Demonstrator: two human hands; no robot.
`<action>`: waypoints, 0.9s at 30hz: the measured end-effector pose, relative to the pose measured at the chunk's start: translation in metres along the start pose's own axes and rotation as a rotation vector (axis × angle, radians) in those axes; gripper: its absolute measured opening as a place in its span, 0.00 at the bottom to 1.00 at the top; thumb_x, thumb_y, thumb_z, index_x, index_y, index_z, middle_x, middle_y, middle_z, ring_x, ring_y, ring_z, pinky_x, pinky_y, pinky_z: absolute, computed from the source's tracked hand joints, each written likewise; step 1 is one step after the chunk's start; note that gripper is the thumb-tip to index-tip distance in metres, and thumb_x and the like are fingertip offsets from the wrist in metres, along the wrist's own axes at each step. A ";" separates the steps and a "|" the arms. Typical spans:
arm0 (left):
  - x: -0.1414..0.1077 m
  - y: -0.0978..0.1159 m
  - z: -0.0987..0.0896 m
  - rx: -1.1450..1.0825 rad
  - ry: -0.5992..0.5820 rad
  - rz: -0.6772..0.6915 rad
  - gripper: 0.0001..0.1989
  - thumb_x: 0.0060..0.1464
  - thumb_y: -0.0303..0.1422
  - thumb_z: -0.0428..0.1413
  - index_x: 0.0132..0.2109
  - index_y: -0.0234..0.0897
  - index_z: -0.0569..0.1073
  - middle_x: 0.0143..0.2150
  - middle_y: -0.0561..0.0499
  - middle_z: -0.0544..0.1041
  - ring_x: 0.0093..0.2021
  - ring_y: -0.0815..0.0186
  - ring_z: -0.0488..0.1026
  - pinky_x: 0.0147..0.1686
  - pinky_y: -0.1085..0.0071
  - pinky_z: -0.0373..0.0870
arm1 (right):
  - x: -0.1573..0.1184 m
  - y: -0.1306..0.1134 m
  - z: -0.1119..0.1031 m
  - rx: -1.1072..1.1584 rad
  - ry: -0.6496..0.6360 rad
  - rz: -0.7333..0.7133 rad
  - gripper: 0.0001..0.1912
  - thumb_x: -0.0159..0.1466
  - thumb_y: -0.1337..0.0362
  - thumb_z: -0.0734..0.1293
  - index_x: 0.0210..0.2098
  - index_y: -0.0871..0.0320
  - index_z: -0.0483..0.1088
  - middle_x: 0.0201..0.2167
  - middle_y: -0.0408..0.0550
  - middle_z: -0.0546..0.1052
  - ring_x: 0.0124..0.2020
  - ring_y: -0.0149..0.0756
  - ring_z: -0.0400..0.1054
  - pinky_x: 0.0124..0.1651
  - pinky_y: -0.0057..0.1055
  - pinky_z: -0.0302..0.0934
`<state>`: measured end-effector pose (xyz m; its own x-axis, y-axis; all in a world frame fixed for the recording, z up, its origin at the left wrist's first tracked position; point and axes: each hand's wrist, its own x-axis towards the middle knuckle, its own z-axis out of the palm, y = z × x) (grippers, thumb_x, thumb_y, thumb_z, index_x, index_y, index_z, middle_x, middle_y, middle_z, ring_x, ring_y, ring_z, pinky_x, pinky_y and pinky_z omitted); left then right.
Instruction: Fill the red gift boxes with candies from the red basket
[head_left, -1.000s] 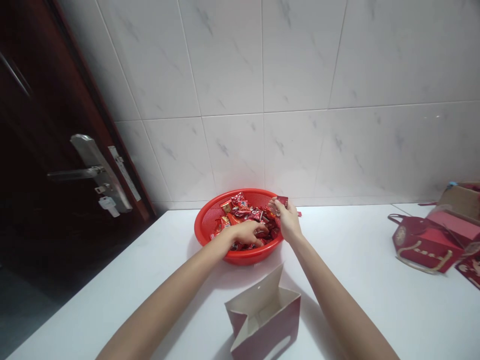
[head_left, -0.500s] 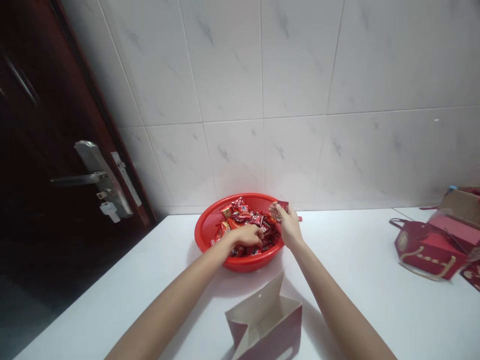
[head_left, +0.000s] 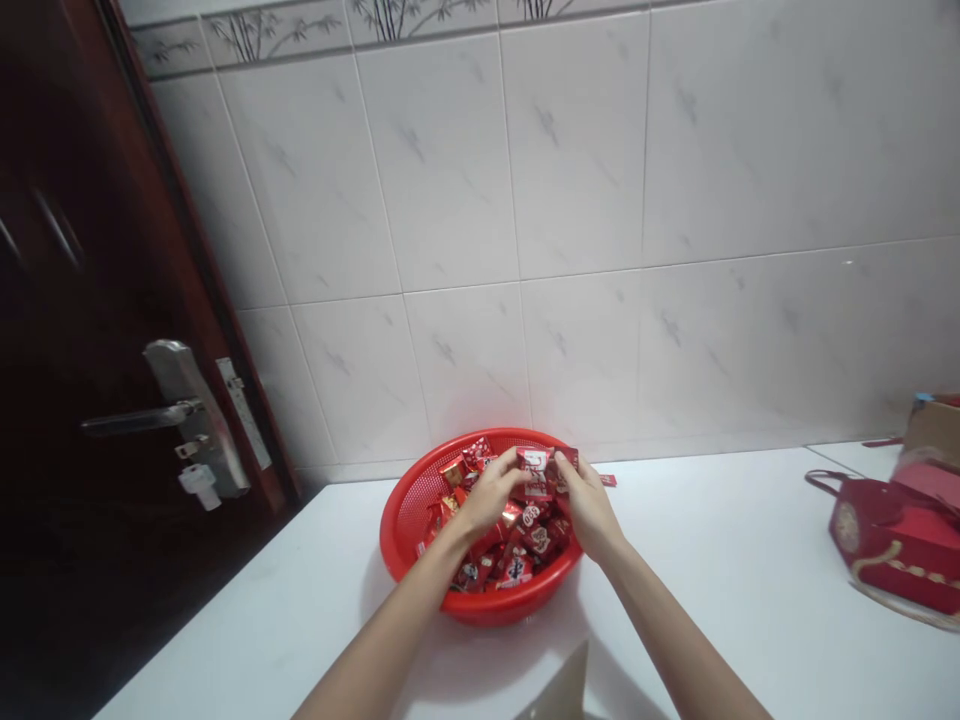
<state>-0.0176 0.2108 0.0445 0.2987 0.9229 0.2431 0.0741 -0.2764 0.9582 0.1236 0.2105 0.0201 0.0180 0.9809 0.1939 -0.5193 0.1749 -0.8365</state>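
A round red plastic basket (head_left: 405,520) stands on the white table against the tiled wall. Wrapped candies (head_left: 517,566), mostly red with some gold, fill it. Above them, my left hand (head_left: 489,497) pinches a red candy packet (head_left: 535,472) with white lettering. My right hand (head_left: 589,505) is closed on darker red packets (head_left: 564,468) over the basket's right side, its thumb beside the lettered packet. How many packets it holds, I cannot tell.
The tip of an open paper box (head_left: 564,690) shows at the bottom edge. On the right lie a red gift box (head_left: 896,535) with a rope handle and a cardboard box (head_left: 934,432). A dark door with a metal handle (head_left: 139,421) is at left.
My left hand has risen from among the candies with a packet and come beside my right hand. The view has tilted up, so the paper box has mostly left the picture.
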 end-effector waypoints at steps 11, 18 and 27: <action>0.000 -0.007 0.001 -0.038 -0.116 0.023 0.28 0.59 0.39 0.59 0.64 0.39 0.65 0.53 0.43 0.78 0.56 0.57 0.74 0.56 0.62 0.70 | -0.006 -0.007 0.001 -0.047 -0.146 -0.009 0.25 0.51 0.50 0.77 0.43 0.57 0.76 0.37 0.51 0.82 0.41 0.46 0.77 0.47 0.41 0.71; 0.002 -0.015 -0.002 0.144 -0.059 -0.033 0.30 0.58 0.38 0.58 0.66 0.39 0.63 0.42 0.48 0.79 0.44 0.60 0.77 0.48 0.64 0.74 | -0.006 -0.009 0.000 -0.032 -0.066 -0.032 0.23 0.46 0.55 0.80 0.37 0.59 0.76 0.35 0.51 0.83 0.38 0.45 0.78 0.45 0.40 0.71; 0.002 0.001 -0.050 0.804 0.160 -0.216 0.10 0.54 0.28 0.52 0.37 0.36 0.78 0.38 0.46 0.82 0.38 0.60 0.78 0.38 0.69 0.72 | -0.005 -0.010 0.001 -0.012 0.047 -0.028 0.20 0.46 0.55 0.79 0.32 0.58 0.72 0.26 0.46 0.79 0.30 0.41 0.76 0.36 0.37 0.72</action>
<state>-0.0643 0.2253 0.0537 0.0668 0.9874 0.1433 0.7864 -0.1405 0.6015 0.1277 0.2033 0.0280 0.0730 0.9784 0.1936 -0.5076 0.2035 -0.8372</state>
